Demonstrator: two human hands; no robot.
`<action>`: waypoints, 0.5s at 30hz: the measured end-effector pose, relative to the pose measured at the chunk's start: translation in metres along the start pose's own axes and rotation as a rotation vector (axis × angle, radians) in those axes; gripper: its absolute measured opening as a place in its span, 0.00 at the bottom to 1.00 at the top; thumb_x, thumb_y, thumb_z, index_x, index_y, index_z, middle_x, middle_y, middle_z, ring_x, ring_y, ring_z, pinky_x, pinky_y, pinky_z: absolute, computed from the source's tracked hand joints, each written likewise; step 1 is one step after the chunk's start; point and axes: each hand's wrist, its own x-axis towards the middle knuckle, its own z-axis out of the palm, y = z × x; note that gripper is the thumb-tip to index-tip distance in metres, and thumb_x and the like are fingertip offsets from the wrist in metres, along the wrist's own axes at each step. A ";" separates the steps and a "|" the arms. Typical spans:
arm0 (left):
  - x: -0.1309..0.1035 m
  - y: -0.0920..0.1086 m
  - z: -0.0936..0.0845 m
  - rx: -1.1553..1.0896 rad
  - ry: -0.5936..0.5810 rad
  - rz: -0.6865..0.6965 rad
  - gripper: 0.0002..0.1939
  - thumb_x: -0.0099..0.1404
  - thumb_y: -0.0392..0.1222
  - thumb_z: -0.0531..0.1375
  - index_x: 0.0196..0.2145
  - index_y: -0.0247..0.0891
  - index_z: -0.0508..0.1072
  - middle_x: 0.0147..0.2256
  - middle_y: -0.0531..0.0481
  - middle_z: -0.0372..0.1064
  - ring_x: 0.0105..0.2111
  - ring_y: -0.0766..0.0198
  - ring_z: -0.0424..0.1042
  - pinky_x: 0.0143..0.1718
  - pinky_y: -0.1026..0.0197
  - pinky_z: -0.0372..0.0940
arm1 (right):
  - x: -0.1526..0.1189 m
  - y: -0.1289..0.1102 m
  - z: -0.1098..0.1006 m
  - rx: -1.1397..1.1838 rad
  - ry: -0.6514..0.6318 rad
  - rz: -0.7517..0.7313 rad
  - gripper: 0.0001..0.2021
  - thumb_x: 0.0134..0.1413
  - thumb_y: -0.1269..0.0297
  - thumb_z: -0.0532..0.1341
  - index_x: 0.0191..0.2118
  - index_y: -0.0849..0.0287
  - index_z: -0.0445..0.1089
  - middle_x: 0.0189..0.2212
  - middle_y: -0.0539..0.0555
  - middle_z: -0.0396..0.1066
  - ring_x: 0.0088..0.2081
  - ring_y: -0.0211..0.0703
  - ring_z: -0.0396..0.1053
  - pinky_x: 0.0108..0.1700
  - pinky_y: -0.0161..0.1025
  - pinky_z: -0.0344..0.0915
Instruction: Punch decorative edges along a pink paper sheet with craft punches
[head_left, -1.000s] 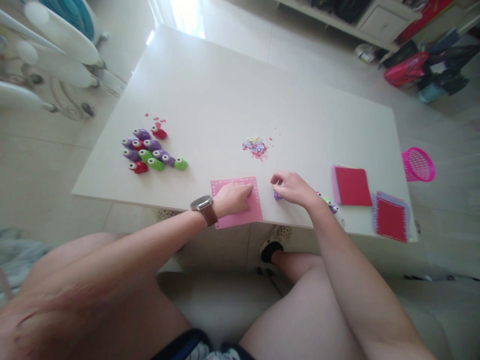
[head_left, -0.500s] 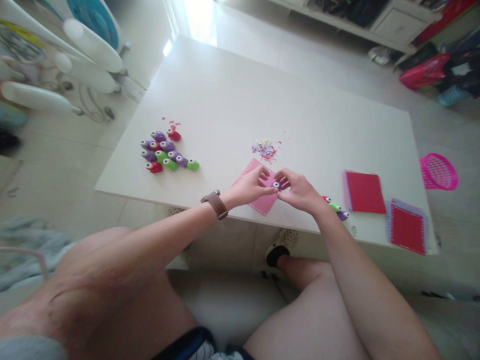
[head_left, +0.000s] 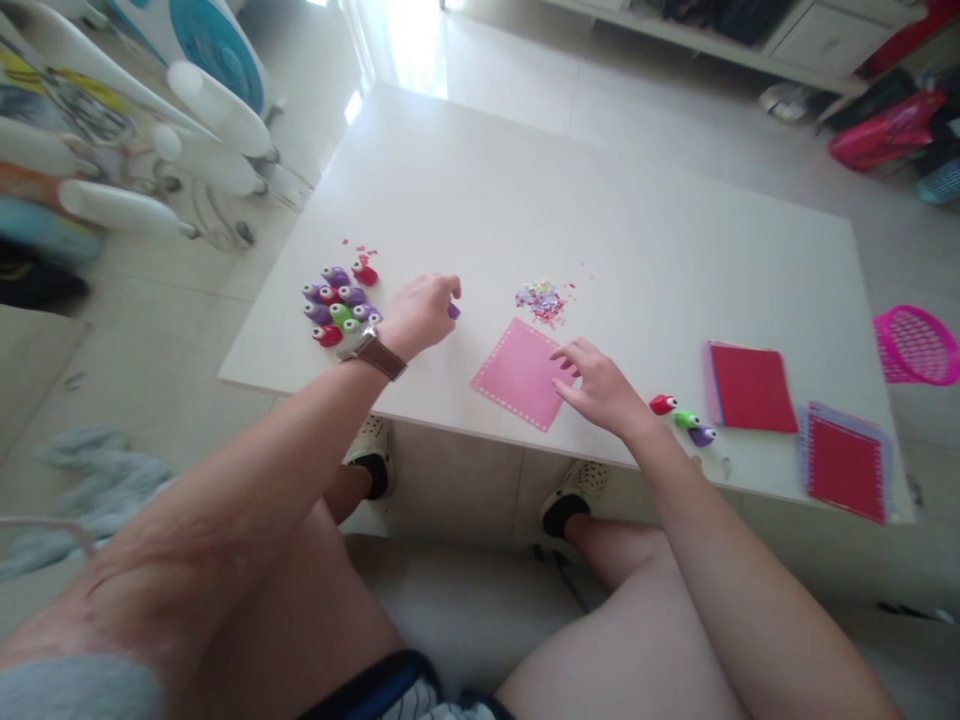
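My left hand [head_left: 420, 312], with a brown-strapped watch on its wrist, is closed around a small purple craft punch [head_left: 454, 311], mostly hidden by the fingers. It is just right of a cluster of purple, red and green punches [head_left: 328, 335], partly covering the cluster. My right hand [head_left: 598, 388] hovers at the right corner of a pink paper square [head_left: 517, 372], fingers apart and holding nothing. Small holes line the edges of this square. Beyond it lies a heap of punched paper bits [head_left: 541, 300].
Three more punches [head_left: 686, 420] sit by the near edge, right of my right hand. Stacked coloured paper [head_left: 752, 390] and a punched red sheet [head_left: 844, 465] lie at the right end of the white table [head_left: 600, 200]. A pink basket [head_left: 916, 345] stands beyond.
My left hand has moved left from the pink paper to the punch cluster, carrying the purple punch. My right hand has let go of that punch and stays near the paper.
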 end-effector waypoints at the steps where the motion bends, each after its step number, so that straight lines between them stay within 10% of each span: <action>1: 0.001 -0.011 -0.005 0.059 0.013 -0.033 0.15 0.58 0.33 0.60 0.44 0.40 0.75 0.44 0.43 0.75 0.48 0.51 0.71 0.51 0.51 0.65 | -0.001 0.002 0.001 -0.022 -0.024 0.000 0.13 0.56 0.72 0.61 0.47 0.57 0.70 0.47 0.57 0.70 0.41 0.45 0.72 0.46 0.43 0.69; 8: -0.006 -0.034 -0.003 0.219 0.056 -0.106 0.18 0.63 0.33 0.54 0.49 0.36 0.74 0.52 0.36 0.69 0.56 0.43 0.64 0.55 0.44 0.62 | -0.003 0.002 0.003 -0.077 -0.106 -0.023 0.12 0.57 0.72 0.60 0.47 0.57 0.71 0.48 0.57 0.71 0.42 0.46 0.71 0.49 0.43 0.67; 15: -0.047 0.039 0.040 0.227 0.029 0.514 0.22 0.63 0.25 0.54 0.51 0.39 0.74 0.63 0.39 0.63 0.67 0.50 0.57 0.69 0.42 0.48 | 0.001 -0.004 0.001 -0.126 0.022 -0.006 0.08 0.60 0.72 0.57 0.41 0.57 0.72 0.42 0.58 0.72 0.45 0.50 0.70 0.50 0.45 0.65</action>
